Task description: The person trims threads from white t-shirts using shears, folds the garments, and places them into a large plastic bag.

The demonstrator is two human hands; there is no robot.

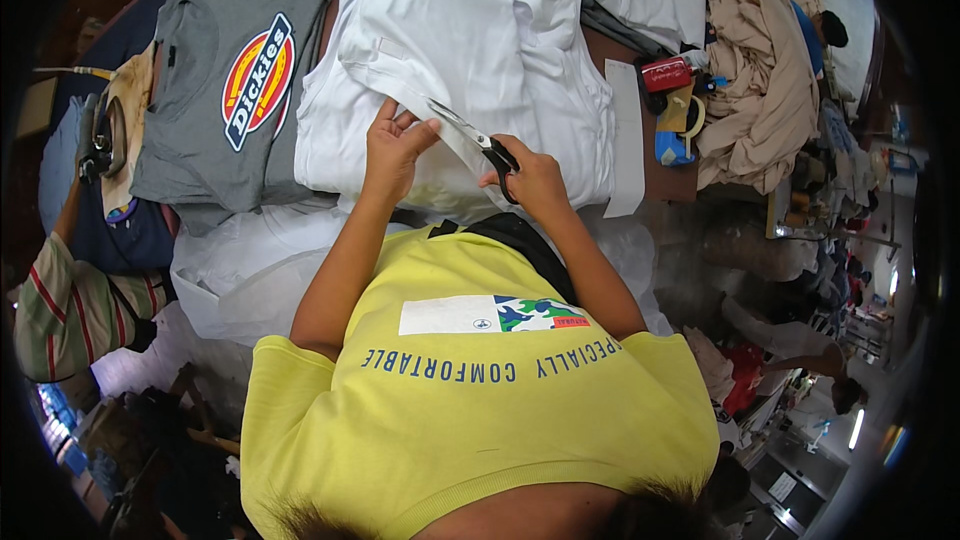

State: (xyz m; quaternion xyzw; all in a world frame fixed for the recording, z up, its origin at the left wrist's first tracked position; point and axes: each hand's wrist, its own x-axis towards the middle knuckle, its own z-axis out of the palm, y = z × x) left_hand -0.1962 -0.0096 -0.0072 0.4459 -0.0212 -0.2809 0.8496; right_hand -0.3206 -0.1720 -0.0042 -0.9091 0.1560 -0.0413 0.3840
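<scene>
In front of me lies a pile of white garments [450,30] with stitched edges. My left hand [393,152] is closed on a hemmed edge of the top white garment, thumb and fingers pinching the cloth. My right hand [532,180] holds a pair of scissors [470,130] with black handles, fingers in the loops. The silver blades point up and to the left, over the white cloth beside my left fingertips. Whether the blade tips touch a thread is too small to tell.
Grey printed T-shirts [190,80] lie left of the pile. To the right are a white paper strip [625,130], a red can [667,75], a tape roll [690,117] and beige cloth [755,70]. At far left, a person in a striped shirt [75,305] handles what looks like an iron [112,135].
</scene>
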